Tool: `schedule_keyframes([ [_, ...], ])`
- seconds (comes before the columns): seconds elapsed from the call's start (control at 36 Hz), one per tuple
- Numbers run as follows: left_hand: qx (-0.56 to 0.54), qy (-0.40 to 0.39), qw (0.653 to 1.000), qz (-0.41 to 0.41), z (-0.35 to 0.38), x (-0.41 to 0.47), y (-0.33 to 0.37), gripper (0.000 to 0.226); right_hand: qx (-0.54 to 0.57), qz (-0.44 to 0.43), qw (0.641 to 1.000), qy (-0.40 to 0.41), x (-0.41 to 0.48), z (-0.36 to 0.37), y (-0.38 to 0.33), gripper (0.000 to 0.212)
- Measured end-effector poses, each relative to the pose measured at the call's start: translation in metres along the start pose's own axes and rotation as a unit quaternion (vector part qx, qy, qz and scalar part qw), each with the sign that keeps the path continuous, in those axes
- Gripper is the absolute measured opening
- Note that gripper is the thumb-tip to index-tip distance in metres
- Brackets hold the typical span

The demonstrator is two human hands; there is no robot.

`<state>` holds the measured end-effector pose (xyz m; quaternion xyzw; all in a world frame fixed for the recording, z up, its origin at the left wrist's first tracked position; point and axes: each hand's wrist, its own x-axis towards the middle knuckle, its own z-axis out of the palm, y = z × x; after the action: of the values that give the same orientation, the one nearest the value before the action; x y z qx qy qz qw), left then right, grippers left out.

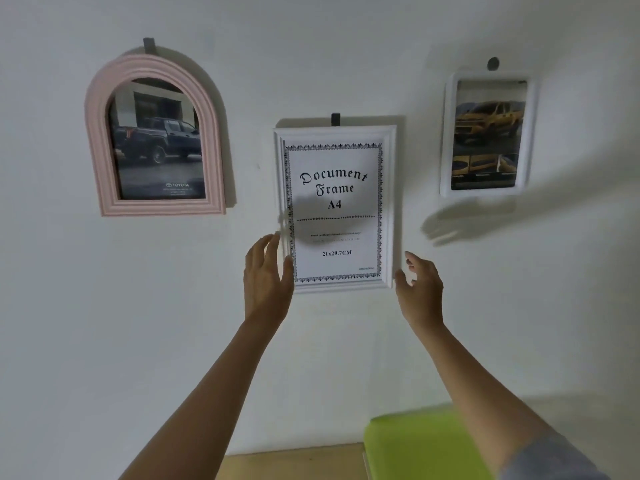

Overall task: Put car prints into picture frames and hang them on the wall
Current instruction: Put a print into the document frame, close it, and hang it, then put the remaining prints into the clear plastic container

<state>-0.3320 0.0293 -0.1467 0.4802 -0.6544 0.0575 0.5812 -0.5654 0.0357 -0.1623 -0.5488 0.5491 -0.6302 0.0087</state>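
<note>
The white frame (335, 209) hangs upright on the wall (311, 64) from a hook (335, 118), long axis vertical, between both hands. The left hand (265, 278), fingers spread, touches its lower left edge; the right hand (420, 289), fingers loosely spread, sits just beside the lower right corner, equally near.
</note>
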Motion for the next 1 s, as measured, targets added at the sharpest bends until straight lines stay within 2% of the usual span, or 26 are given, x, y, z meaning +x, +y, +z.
schedule_keyframes([
  [0.14, 0.007, -0.070, 0.998, 0.004, 0.011, -0.064, 0.012, 0.042, -0.088, 0.049, 0.993, -0.066, -0.047, -0.039, 0.027, 0.038],
  [0.31, 0.046, -0.229, 0.972, -0.032, 0.045, -0.153, 0.011, 0.044, -0.189, 0.144, 0.961, -0.140, -0.099, -0.088, 0.086, 0.041],
  [0.42, 0.070, -0.323, 0.941, -0.071, 0.078, -0.207, 0.010, 0.048, -0.250, 0.181, 0.930, -0.199, -0.124, -0.119, 0.141, 0.044],
  [0.58, 0.106, -0.408, 0.894, -0.150, 0.134, -0.273, -0.002, 0.052, -0.329, 0.227, 0.865, -0.302, -0.147, -0.148, 0.233, 0.049],
  [0.67, 0.131, -0.438, 0.869, -0.187, 0.159, -0.300, -0.009, 0.055, -0.352, 0.237, 0.834, -0.352, -0.155, -0.155, 0.270, 0.051],
  [0.75, 0.148, -0.458, 0.849, -0.220, 0.180, -0.322, -0.008, 0.058, -0.353, 0.251, 0.822, -0.371, -0.162, -0.159, 0.300, 0.051],
  [0.86, 0.145, -0.467, 0.835, -0.253, 0.197, -0.339, -0.002, 0.061, -0.344, 0.262, 0.823, -0.368, -0.173, -0.158, 0.326, 0.051],
  [1.0, 0.125, -0.439, 0.844, -0.280, 0.210, -0.350, 0.004, 0.060, -0.317, 0.263, 0.846, -0.339, -0.180, -0.153, 0.345, 0.050],
])
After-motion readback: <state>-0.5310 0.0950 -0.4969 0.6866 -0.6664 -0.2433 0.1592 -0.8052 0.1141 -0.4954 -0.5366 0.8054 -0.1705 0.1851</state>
